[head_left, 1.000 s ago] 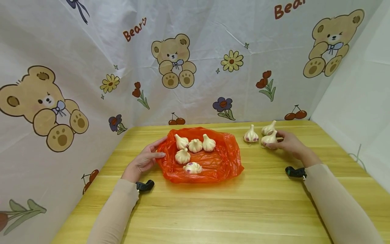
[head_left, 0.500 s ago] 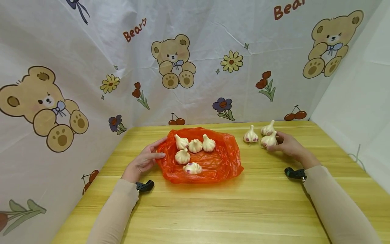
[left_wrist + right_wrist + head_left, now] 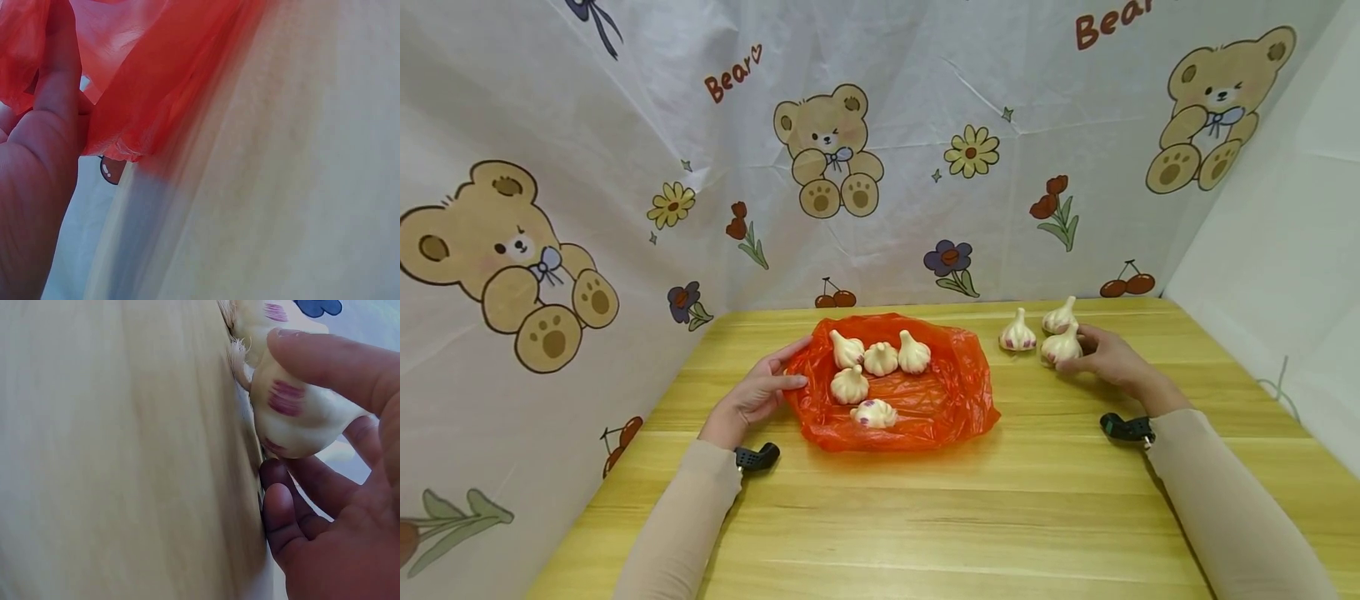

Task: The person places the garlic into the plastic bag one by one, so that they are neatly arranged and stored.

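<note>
An orange-red plastic bag (image 3: 910, 435) lies spread open on the table with several garlic bulbs (image 3: 881, 358) inside. At its left edge the left hand (image 3: 758, 390) holds the rim, thumb over the film and fingers behind; the left wrist view shows the hand (image 3: 40, 137) against the red plastic (image 3: 150, 81). At the back right, the right hand (image 3: 1112, 362) has its thumb and fingers around a garlic bulb (image 3: 1062, 346). In the right wrist view this bulb (image 3: 297, 412) sits between the thumb and fingers of the hand (image 3: 350, 550). Two other bulbs, one left (image 3: 1017, 332) and one behind (image 3: 1059, 316), stand close by.
The wooden table (image 3: 925, 517) reaches back to a hanging cloth (image 3: 895, 208) printed with bears and flowers. A white wall (image 3: 1285, 250) stands on the right, with a thin cable (image 3: 1285, 392) near the table's right edge.
The right hand's fingers have shifted slightly around the front bulb, and that bulb has moved a little to the left. The left hand and the bag have stayed still.
</note>
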Demonstrator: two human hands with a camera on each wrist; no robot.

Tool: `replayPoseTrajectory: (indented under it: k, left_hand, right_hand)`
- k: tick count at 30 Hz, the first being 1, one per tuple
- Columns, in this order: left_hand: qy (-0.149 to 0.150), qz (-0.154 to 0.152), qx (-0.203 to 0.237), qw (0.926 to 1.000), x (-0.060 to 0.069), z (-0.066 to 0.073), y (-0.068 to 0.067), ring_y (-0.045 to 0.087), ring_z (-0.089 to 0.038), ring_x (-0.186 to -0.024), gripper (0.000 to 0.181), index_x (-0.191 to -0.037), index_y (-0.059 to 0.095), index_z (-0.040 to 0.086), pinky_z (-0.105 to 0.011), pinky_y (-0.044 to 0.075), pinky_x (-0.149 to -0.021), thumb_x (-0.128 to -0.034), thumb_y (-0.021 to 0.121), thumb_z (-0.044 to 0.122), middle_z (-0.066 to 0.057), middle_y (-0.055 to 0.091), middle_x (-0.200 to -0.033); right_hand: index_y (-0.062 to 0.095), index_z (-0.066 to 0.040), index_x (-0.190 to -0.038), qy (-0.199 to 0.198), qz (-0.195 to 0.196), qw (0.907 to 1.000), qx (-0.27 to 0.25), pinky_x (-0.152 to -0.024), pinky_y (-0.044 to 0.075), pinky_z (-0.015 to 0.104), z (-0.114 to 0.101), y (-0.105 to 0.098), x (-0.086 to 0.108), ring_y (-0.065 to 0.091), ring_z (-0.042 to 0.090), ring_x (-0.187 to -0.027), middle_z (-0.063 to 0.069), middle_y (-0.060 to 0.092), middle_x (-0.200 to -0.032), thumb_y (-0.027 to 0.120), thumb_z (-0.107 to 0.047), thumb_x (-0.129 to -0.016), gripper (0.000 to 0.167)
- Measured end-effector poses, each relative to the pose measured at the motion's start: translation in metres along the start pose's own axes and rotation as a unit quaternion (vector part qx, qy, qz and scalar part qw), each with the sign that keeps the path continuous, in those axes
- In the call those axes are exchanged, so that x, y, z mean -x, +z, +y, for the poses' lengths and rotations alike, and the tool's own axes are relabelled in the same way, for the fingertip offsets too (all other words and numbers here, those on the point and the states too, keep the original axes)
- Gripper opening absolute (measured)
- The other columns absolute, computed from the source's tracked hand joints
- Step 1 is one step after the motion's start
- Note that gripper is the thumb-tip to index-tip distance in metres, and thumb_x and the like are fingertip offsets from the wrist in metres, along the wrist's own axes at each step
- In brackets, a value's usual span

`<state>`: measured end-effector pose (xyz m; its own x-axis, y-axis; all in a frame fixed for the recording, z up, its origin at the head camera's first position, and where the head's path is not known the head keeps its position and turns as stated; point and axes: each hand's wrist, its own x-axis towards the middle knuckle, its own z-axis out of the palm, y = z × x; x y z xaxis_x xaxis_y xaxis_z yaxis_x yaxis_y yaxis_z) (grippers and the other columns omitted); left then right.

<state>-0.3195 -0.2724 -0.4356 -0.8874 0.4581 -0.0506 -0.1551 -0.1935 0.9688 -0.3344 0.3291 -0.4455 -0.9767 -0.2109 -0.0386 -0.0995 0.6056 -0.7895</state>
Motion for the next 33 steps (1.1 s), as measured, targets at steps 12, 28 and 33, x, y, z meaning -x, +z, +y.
replayPoseTrajectory:
  k: [12,28,33]
  left_hand:
    - [0.006,-0.01,-0.007,0.9999,-0.002,0.002,-0.001,0.054,-0.023,-0.135,0.081,-0.164,0.028,0.018,-0.037,0.059,-0.098,-0.095,0.057,-0.013,-0.01,0.026,-0.168]
    - [0.009,-0.013,-0.005,0.9999,-0.001,0.0,-0.003,0.055,-0.023,-0.135,0.08,-0.164,0.028,0.017,-0.037,0.059,-0.099,-0.0958,0.057,-0.013,-0.008,0.031,-0.165]
    - [0.006,-0.014,-0.005,0.9999,-0.002,0.0,-0.004,0.056,-0.022,-0.134,0.081,-0.164,0.028,0.016,-0.037,0.059,-0.098,-0.0949,0.058,-0.013,-0.011,0.028,-0.167]
  right_hand:
    - [0.029,-0.003,-0.161,-0.01,0.021,0.9997,-0.008,-0.116,0.032,0.066,-0.011,-0.007,0.003,0.029,0.049,-0.143,0.036,0.031,-0.157,0.077,-0.028,-0.093,0.087]
    - [0.036,-0.012,-0.159,-0.04,0.049,0.9974,-0.034,-0.085,0.045,0.013,-0.045,-0.011,0.009,0.034,0.041,-0.142,0.021,0.034,-0.161,0.073,-0.032,-0.097,0.075]
    - [0.037,-0.012,-0.159,-0.071,0.036,0.9956,-0.049,-0.083,0.053,0.013,-0.059,-0.008,0.012,0.041,0.037,-0.137,0.02,0.036,-0.159,0.07,-0.034,-0.099,0.072]
